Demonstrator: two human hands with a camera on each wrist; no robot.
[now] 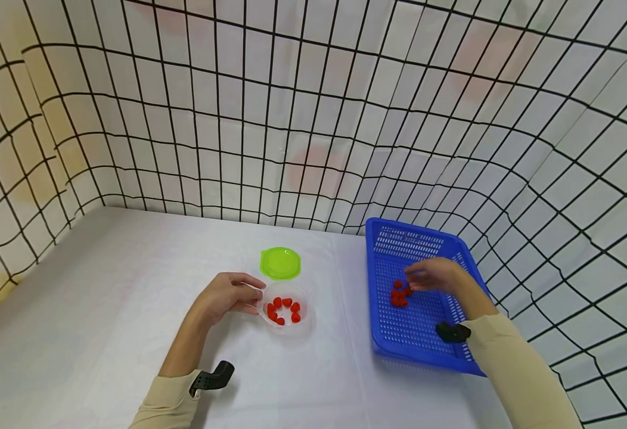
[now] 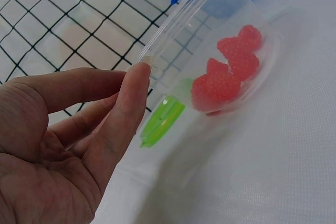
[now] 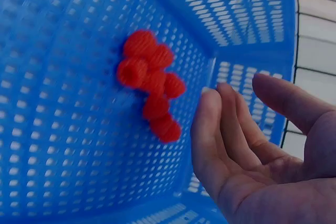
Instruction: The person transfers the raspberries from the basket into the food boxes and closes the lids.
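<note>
From my remote seat, the nearest things I see are 2 tan sleeves (image 1: 522,369), each with a black wrist device (image 1: 213,379) at the cuff, over a white tabletop (image 1: 303,387). Beyond the left cuff, the left hand (image 1: 227,297) pinches the left rim of a clear round container (image 1: 303,298) between thumb and fingertips; the container stands on the tabletop, with red raspberries (image 1: 295,307) on its floor in a loose ring. Well to its right is a blue perforated basket (image 1: 372,286), where a cluster of more raspberries (image 1: 397,295) lies on the floor. I see the right hand (image 1: 434,274) inside this basket, just beside that cluster on its right: fingers gently bent and close together, thumb standing away from them, nothing in its hold that I can see. On the far side of the container, near it, a lime-green lid (image 1: 281,263) lies on the tabletop. Farthest off, a black grid (image 1: 242,119) rises along the far edge and both sides, white sheeting behind it
</note>
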